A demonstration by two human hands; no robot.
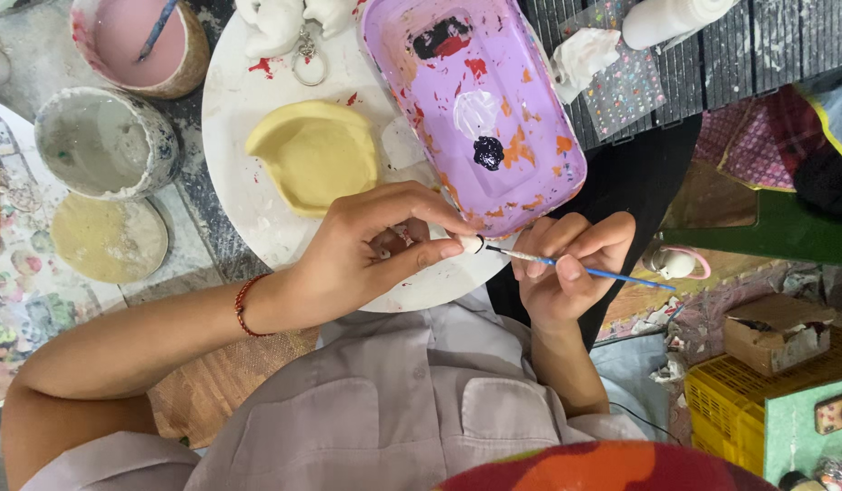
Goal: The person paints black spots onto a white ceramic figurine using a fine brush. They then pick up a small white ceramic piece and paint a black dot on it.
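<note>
The left hand (366, 245) is closed around a small white figurine (472, 244), pinched between thumb and fingertips so that only its pale tip shows past the fingers; just beside it, the right hand (566, 264) is clamped on a thin blue paintbrush (584, 270), whose light bristle end meets the figurine's tip while the handle runs out past the knuckles; a red bead bracelet (243, 307) circles the left wrist; directly beyond the left hand lies a yellow clay dish (313, 155) on a round white board (234, 109); beyond the right hand, a purple tray (480, 100) serves as a palette, dabbed with white, dark blue, red and orange paint, and partly overlaps the board; farther past the left hand stands a grey-stained cup (104, 141) on the desk (198, 214), with a flat tan disc (109, 238) beside it; farthest off sits a pink-filled cup (139, 41) holding a brush.
</note>
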